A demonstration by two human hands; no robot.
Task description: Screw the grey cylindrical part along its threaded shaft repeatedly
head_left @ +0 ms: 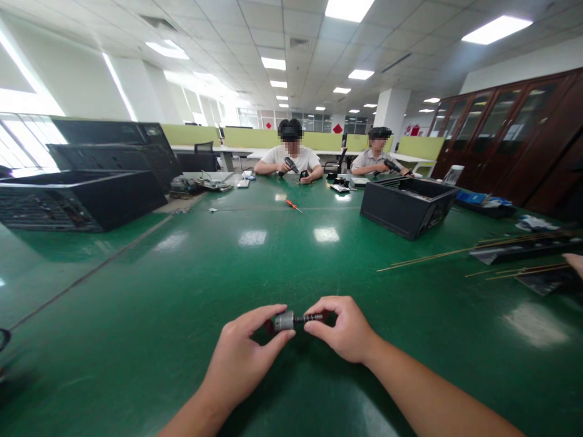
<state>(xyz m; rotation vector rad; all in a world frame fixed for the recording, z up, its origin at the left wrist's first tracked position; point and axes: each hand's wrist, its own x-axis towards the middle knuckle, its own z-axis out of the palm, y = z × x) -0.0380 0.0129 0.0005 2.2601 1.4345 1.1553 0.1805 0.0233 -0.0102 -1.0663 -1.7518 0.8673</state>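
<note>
Low in the middle of the view, both hands hold one small metal piece above the green tabletop. It looks like a drill chuck [285, 321]: a grey cylinder with a thin, dark, ribbed shaft [310, 318] pointing right. My left hand [246, 346] pinches the cylinder between thumb and fingers. The thumb and index finger of my right hand [344, 328] close round the shaft's right end. The piece lies about level, and my fingers partly cover its two ends.
An orange screwdriver [293, 206] lies farther up the green table [204, 273]. Black computer cases stand at left [109, 200] and right [405, 209]. Thin brass-coloured rods [423, 258] stick out at right. Two people [291, 158] sit opposite with power drills; another person's hand [574, 262] shows at right.
</note>
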